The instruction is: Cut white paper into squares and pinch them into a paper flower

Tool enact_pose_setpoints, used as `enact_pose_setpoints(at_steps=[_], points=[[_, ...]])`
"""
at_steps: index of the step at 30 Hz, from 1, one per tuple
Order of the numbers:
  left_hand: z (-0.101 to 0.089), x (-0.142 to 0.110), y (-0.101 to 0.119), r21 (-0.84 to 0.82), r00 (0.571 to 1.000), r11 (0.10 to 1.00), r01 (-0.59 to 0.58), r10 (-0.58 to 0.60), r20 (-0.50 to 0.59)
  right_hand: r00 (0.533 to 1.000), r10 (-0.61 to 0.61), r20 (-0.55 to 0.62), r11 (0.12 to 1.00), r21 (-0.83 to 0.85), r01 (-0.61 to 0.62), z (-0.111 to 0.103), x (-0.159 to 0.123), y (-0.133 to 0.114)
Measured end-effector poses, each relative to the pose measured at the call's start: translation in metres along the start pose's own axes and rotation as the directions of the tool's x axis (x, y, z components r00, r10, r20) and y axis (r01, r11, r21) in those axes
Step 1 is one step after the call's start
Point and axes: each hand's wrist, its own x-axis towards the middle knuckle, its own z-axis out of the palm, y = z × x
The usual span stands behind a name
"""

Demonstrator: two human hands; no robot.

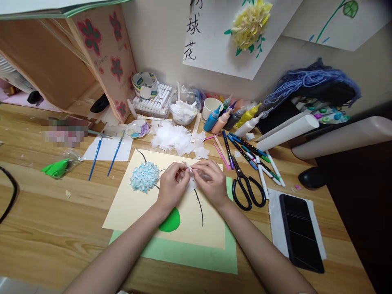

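Between the fingertips of my left hand (174, 183) and my right hand (212, 181) is a small piece of white tissue paper (191, 185). Both hands pinch it, close together, above a cream sheet of paper (128, 212). On that sheet, left of my hands, sits a fluffy blue-and-white paper flower (144, 177). A flat green shape (170, 221) lies below my left hand, partly covered by my forearm. Black curved lines are drawn on the sheet, one of them below my right hand. A pile of white tissue pieces (173, 136) lies just beyond the sheet.
Black-handled scissors (245, 183) and several markers (245, 153) lie to the right, near a phone (301, 232). Paint bottles (222, 120) and a bowl (183, 112) stand at the back. Two blue brushes (115, 155) rest at left. Green paper (190, 260) lies under the cream sheet.
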Motion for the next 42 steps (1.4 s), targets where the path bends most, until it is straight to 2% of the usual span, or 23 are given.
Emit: enact_pose_setpoints(at_steps=[14,31,37,42], points=[[-0.0004,-0.0001,-0.0005,0.019,0.999,0.999,-0.033,0.033,-0.002,0.999,0.03,0.01,0.999,0.019,-0.03,-0.0012,0.0005,0.0001],[-0.0009,0.0003,0.0021,0.019,0.999,0.999,-0.046,0.046,0.004,1.0,0.005,0.028,1.0,0.016,-0.005,0.0001,-0.0001,0.0013],[-0.0006,0.0002,0.002,0.009,0.999,0.999,-0.039,0.039,0.019,0.998,0.042,0.035,0.999,0.024,-0.043,0.0002,0.0001,0.0008],[-0.0002,0.0,0.002,0.055,1.0,0.998,-0.024,0.024,0.0,0.991,0.131,-0.028,0.991,0.036,-0.129,-0.0004,0.001,0.0015]])
